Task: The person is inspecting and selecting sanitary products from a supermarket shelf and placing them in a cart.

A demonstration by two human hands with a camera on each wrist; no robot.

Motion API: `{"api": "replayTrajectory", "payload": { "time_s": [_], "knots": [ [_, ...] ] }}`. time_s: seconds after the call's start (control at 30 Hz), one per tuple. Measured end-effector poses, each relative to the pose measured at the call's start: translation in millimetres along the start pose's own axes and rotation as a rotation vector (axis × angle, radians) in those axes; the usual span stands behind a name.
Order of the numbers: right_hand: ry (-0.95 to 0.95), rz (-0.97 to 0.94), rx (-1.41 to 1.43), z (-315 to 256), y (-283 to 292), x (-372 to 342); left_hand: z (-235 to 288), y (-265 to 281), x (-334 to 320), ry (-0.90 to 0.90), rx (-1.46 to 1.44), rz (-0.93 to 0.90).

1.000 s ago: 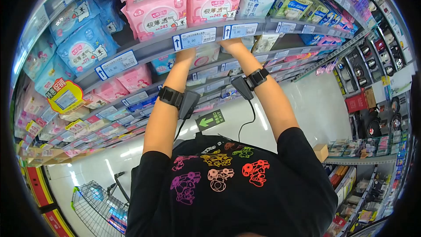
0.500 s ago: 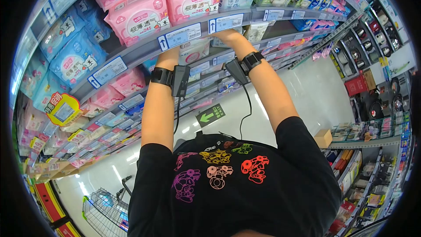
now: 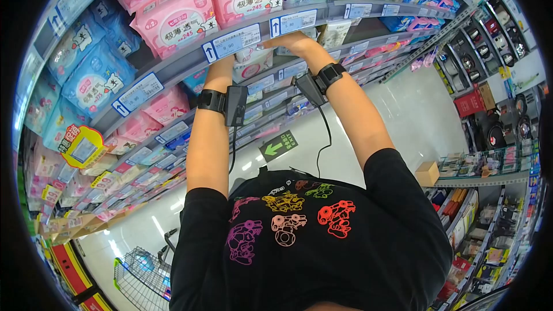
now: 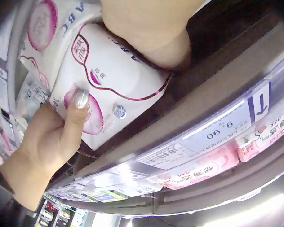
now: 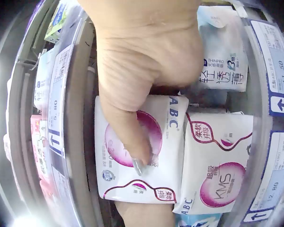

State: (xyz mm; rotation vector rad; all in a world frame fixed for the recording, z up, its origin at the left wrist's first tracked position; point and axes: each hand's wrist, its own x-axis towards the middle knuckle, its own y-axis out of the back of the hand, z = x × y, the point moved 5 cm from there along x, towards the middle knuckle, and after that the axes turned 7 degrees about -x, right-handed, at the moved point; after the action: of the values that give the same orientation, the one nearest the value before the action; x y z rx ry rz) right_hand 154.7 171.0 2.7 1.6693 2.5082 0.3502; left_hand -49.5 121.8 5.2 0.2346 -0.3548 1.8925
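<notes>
A white ABC sanitary pad pack (image 5: pixel 164 130) with a pink oval lies between my hands on a shelf. My right hand (image 5: pixel 142 71) grips it, the thumb pressed on its printed face and the other fingers hidden behind. In the left wrist view that thumb with its silvery nail rests on the same pack (image 4: pixel 128 92). My left hand (image 4: pixel 149 33) is at the pack's other end; its fingers are hidden, so I cannot tell how they lie. A second ABC pack (image 5: pixel 217 163) is right beside it. In the head view the shelf edge covers most of both hands.
A shelf rail with price labels (image 3: pixel 235 43) runs just above my wrists. Pink pad packs (image 3: pixel 178 20) and blue packs (image 3: pixel 98 80) fill the shelf over it. A wire shopping cart (image 3: pixel 144 279) stands at lower left, and a green floor sign (image 3: pixel 279 145) lies below.
The shelves and my forearms have shifted left in the head view. My left forearm has turned more upright, and more of the right hand shows under the rail.
</notes>
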Motion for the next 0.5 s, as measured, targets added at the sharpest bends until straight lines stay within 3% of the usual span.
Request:
{"api": "replayTrajectory", "payload": {
  "time_s": [0.23,0.5],
  "knots": [
    [-0.046,0.149,-0.135,-8.6,0.0,-3.5,1.6,-6.2,8.4,0.055,-0.085,0.038],
    [0.043,0.125,-0.158,-8.9,-2.1,1.0,4.4,-20.7,25.9,0.134,-0.200,0.104]
  ]
}}
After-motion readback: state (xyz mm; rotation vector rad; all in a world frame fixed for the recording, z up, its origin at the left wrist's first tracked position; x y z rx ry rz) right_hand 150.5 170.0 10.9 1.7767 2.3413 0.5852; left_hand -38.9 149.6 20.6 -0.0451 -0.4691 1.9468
